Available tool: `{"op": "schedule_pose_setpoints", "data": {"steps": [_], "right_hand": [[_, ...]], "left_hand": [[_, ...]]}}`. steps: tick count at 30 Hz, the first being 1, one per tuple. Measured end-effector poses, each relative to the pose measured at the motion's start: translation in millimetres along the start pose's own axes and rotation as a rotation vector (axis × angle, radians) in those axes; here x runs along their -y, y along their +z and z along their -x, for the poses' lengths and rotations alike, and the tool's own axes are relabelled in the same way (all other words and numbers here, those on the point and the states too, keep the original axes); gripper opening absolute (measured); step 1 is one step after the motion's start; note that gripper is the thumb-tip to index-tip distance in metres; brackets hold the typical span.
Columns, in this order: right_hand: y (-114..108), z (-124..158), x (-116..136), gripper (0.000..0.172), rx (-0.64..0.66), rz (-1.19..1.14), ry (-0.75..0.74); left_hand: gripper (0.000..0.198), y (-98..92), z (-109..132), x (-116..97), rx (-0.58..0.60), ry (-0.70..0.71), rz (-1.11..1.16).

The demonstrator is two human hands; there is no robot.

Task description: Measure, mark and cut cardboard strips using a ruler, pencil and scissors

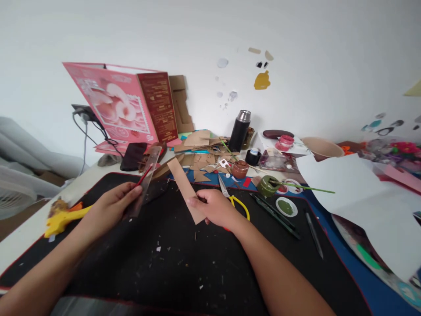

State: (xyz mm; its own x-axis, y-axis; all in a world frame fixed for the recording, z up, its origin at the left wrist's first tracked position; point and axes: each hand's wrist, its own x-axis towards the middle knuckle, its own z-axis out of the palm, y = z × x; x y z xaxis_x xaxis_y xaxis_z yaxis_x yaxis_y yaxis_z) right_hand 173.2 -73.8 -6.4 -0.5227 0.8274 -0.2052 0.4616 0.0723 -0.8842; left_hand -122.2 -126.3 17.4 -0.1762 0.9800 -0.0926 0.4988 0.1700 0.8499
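My left hand (116, 204) is closed round a clear ruler (148, 175), with a thin red pen or pencil (144, 174) lying against it under the thumb. Pinched between the thumb and fingers of my right hand (213, 204) is a flat brown cardboard strip (182, 181), tilted up and to the left. Both hands are above the black mat (184, 272), apart from each other. Just beyond my right hand lie scissors (241, 206) with yellow handles, partly hidden by that hand. A yellow glue gun (66, 218) rests beside my left forearm.
Cardboard scraps (199, 160) pile up at the back, near a black thermos (240, 131) and a brown paint jar (240, 169). A green paint jar (267, 186) holds a brush. A large pink box (121, 105) stands back left; white paper (348, 188) covers the right side.
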Motion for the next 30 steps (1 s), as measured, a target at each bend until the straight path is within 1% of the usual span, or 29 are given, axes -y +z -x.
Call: {"op": "schedule_pose_setpoints", "data": {"steps": [2,4,6,7,9,11,13,16,18,20,22,25,30], "right_hand": [[-1,0,-1,0.041,0.025,-0.039,0.005],[-2,1,-1,0.048,0.074,-0.046,-0.001],[-4,4,2,0.053,0.127,0.007,-0.008],[-4,5,4,0.054,0.148,0.048,-0.007],[-5,8,8,0.052,0.167,0.113,0.007],[-5,10,11,0.050,0.159,0.152,0.017],[-5,10,13,0.047,0.114,0.185,-0.011],[-5,8,12,0.041,0.013,0.254,-0.086],[-5,7,10,0.036,-0.041,0.303,-0.129],[-5,6,10,0.030,-0.068,0.349,-0.172],[-4,5,10,0.026,-0.068,0.405,-0.201],[-2,6,14,0.024,-0.050,0.490,-0.204],[-5,8,19,0.027,-0.014,0.611,-0.142]], "left_hand": [[0.068,-1.4,4,-1,-0.037,-0.006,0.153],[0.061,-2.2,6,-4,-0.072,0.038,0.245],[0.056,-2.4,7,-6,-0.067,0.064,0.279],[0.054,-2.1,6,-6,-0.041,0.070,0.281],[0.055,-0.2,5,-6,0.025,0.084,0.248],[0.056,3.5,4,-5,0.089,0.120,0.176],[0.054,8.8,6,-4,0.110,0.164,0.083],[0.052,18.6,15,-4,0.099,0.209,-0.055],[0.050,25.3,24,-3,0.121,0.204,-0.136],[0.046,31.5,34,-1,0.160,0.188,-0.200],[0.042,37.2,42,0,0.191,0.193,-0.232],[0.039,46.2,47,-4,0.248,0.227,-0.255],[0.035,67.0,42,-23,0.318,0.286,-0.268]]}}
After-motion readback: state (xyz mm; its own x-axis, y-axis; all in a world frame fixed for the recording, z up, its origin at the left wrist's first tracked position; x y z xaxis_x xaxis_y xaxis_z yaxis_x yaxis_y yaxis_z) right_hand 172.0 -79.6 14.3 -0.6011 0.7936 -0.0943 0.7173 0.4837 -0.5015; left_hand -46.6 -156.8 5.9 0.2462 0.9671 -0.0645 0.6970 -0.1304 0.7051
